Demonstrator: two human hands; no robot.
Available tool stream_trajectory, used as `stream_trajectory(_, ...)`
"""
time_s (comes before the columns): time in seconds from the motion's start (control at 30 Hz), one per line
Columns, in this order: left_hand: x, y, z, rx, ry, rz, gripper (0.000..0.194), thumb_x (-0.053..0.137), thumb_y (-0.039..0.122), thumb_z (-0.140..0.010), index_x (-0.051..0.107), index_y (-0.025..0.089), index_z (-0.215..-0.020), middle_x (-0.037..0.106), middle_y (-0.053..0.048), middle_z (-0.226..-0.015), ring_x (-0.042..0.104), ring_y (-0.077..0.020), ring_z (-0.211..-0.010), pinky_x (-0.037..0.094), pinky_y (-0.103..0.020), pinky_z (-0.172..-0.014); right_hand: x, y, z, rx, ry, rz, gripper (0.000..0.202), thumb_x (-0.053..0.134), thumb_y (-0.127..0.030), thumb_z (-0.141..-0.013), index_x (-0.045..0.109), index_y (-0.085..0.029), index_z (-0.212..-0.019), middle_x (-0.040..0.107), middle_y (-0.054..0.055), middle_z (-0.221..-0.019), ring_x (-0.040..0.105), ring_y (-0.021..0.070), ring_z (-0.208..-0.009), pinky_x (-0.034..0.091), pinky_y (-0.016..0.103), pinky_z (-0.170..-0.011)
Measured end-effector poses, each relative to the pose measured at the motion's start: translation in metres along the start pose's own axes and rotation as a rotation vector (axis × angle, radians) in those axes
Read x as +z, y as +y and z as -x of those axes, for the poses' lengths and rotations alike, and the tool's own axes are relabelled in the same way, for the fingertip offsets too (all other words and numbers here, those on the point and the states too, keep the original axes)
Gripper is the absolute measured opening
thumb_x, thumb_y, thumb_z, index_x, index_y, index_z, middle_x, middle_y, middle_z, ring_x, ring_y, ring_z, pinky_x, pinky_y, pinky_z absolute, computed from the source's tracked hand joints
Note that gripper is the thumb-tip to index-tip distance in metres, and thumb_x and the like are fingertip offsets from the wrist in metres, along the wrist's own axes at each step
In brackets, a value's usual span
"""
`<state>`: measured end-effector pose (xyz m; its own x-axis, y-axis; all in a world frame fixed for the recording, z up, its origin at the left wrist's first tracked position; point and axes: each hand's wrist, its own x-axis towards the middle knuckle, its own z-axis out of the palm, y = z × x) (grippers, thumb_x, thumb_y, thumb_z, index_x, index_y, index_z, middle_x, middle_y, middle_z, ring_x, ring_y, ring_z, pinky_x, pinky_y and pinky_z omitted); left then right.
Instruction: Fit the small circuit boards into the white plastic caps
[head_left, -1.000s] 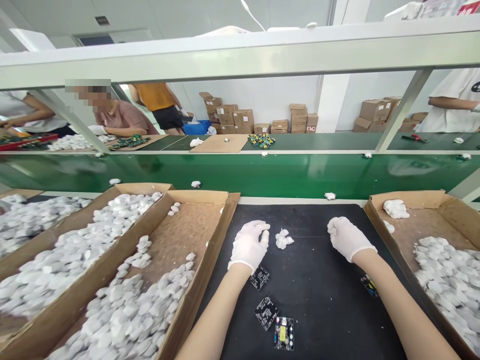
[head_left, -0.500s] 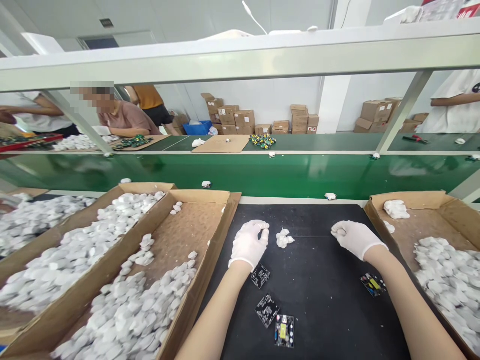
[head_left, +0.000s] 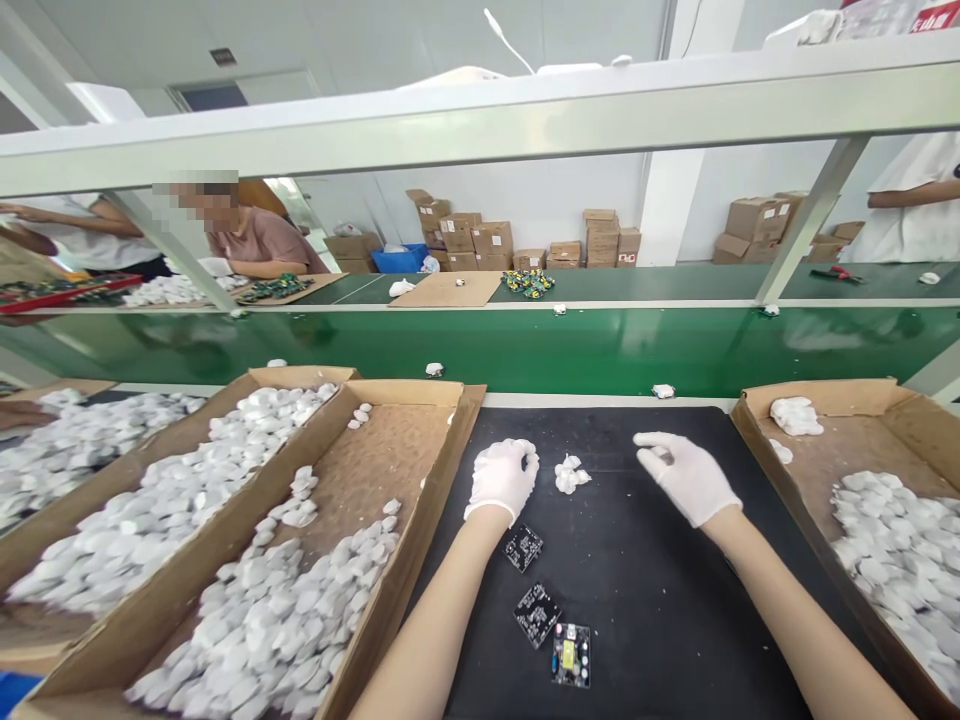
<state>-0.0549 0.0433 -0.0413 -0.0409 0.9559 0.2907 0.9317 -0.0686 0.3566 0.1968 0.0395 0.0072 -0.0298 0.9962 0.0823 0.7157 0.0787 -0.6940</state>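
Note:
My left hand [head_left: 504, 476], in a white glove, is closed with thumb and index finger pinched; whatever it may hold is hidden. Just right of it a small clump of white pieces [head_left: 571, 474] lies on the black mat [head_left: 637, 570]. My right hand [head_left: 686, 476], also gloved, has its fingers apart, pointing left above the mat, with nothing between them. Below my left hand are two dark circuit boards [head_left: 523, 547] [head_left: 537, 614] and a board with a yellow part [head_left: 571, 655].
Cardboard trays [head_left: 405, 560] of white pieces stand at the left, another tray [head_left: 817, 395] at the right. Behind the mat runs a green conveyor [head_left: 510, 345] carrying small white items, under a metal frame [head_left: 480, 125]. People are at the far bench.
My right hand has shifted left and opened its fingers, and its forearm now covers the board at the right. My left hand has barely moved. Items on the conveyor have shifted right.

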Motion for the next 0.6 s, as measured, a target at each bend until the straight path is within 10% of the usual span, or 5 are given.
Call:
stream_trajectory(0.23,-0.03,0.032,0.024,0.374,0.246,0.314,0.008,0.055,0.026,-0.079,0.062,0.023,-0.077,0.068,-0.001,-0.085,0.061,-0.016,-0.086,0.041,-0.035,-0.093,0.03,-0.028,0.028,-0.005,-0.371,-0.755,0.042,0.055,-0.038,-0.075,0.053,-0.014,-0.109,0.059,0.001,-0.073,0.045,0.0078,-0.048,0.037,0.023,-0.048)
stream_trajectory(0.6,-0.025,0.05,0.04,0.505,0.273,0.463,0.002,0.061,0.023,-0.074,0.059,0.022,-0.073,0.064,-0.002,-0.079,0.061,-0.0168,-0.084,0.048,-0.034,-0.079,0.038,-0.046,0.043,-0.089,-0.495,-0.838,0.029,0.06,-0.044,-0.072,0.056,-0.016,-0.077,0.059,0.002,-0.073,0.054,0.0135,-0.064,0.044,0.027,-0.064)
